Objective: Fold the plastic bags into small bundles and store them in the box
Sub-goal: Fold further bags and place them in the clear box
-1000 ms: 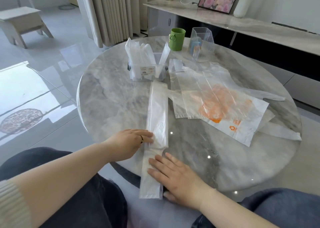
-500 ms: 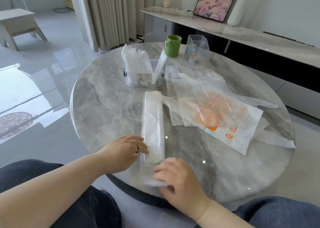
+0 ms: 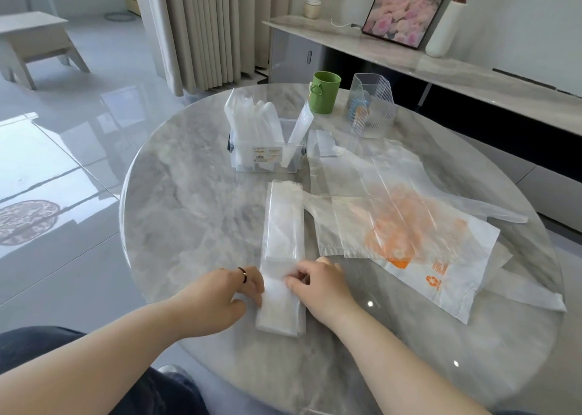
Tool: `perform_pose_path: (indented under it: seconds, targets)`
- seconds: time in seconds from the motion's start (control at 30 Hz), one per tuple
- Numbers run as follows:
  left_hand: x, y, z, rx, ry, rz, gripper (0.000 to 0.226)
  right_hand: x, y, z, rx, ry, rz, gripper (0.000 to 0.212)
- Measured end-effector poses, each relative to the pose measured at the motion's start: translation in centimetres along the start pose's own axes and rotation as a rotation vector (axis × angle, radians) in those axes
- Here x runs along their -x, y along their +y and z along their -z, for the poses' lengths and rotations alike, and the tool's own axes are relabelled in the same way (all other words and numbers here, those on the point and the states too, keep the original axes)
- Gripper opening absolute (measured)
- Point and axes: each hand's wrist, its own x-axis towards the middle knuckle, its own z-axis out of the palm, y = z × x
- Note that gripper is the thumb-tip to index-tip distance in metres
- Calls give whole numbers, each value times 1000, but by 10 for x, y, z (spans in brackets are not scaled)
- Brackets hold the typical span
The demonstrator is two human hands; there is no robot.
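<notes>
A clear plastic bag folded into a long narrow strip (image 3: 284, 225) lies on the round marble table (image 3: 189, 200), pointing away from me. Its near end is doubled over onto itself. My left hand (image 3: 225, 292) holds the left edge of that doubled end with curled fingers. My right hand (image 3: 318, 284) pinches its right edge. A clear plastic box (image 3: 267, 158) stands beyond the strip, with several folded bags upright in it. Flat unfolded bags, the top one printed in orange (image 3: 406, 235), lie spread to the right.
A green cup (image 3: 324, 92) and a ribbed clear container (image 3: 373, 109) stand at the table's far side. A long marble sideboard (image 3: 441, 77) runs behind on the right. Curtains and a low wooden stool (image 3: 34, 43) are at the back left. My knees are under the near table edge.
The strip's near end, which hung over the table edge, has been folded up onto the strip. Both hands have moved inward to hold the fold. The camera has tilted closer to the table.
</notes>
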Motion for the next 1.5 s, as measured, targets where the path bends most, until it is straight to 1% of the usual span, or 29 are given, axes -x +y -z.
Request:
perform_pose_path:
  seconds: [0.03,0.07,0.13,0.17,0.2,0.23,0.27,0.3,0.33,0.37,0.4,0.5,0.6,0.67,0.77,0.83,0.9,0.93,0.97,1.03,1.07,1.13,1.23,1.33,1.5]
  targets:
    - [-1,0,0,-8,13,-18,40,-2,0,-2,-4,-5,-21,15]
    - [-1,-1,0,-20,25,-28,37,-4,1,-3,-10,-3,-37,16]
    - [1,4,0,-78,93,-60,24,-8,4,-6,-17,2,-50,34]
    - [2,6,-1,-156,165,-126,20,-10,7,-7,-20,14,-51,37]
    - [2,5,-3,-237,235,-225,20,-11,8,-8,-29,35,-28,34]
    - [3,4,-5,-316,267,-316,24,-14,11,-10,-47,53,-9,24]
    - [3,4,-9,-405,273,-387,30,-15,13,-10,-65,68,2,9]
    - [1,2,-14,-480,261,-433,36,-16,13,-10,-68,69,9,15]
    - [0,0,-17,-541,255,-469,40,-17,13,-11,-60,65,19,31]
    - [-2,0,-18,-583,244,-491,43,-18,15,-12,-57,82,33,42]
    - [-5,-1,-19,-600,238,-508,44,-17,14,-11,-51,108,58,48]
    - [-11,0,-22,-568,266,-539,37,-17,14,-12,-51,131,78,55]
    - [-20,1,-30,-575,354,-555,41,-19,15,-13,-62,139,89,58]
    - [-25,1,-35,-561,389,-543,38,-19,14,-12,-77,140,92,60]
    - [-29,0,-37,-473,397,-514,33,-19,14,-12,-75,138,102,61]
    - [-29,-1,-34,-378,394,-475,31,-19,17,-13,-131,168,104,60]
    - [-28,-3,-30,-280,405,-445,28,-16,22,-12,-162,223,119,50]
    - [-28,-3,-28,-252,425,-436,25,-13,26,-11,-124,248,153,44]
    - [-28,-3,-28,-241,456,-425,24,-10,31,-12,-82,261,191,45]
    - [-28,-3,-28,-234,506,-418,24,-8,41,-13,86,290,302,60]
    - [-27,-2,-29,-227,525,-417,24,-7,47,-15,183,301,363,61]
    - [-25,2,-27,-215,543,-431,18,-8,53,-17,235,267,432,54]
    - [-22,9,-23,-197,576,-473,35,-14,46,-16,186,190,500,49]
    - [-19,11,-23,-138,556,-477,36,-24,41,-21,192,144,574,44]
    - [-12,5,-24,9,505,-409,35,-29,34,-29,130,190,618,24]
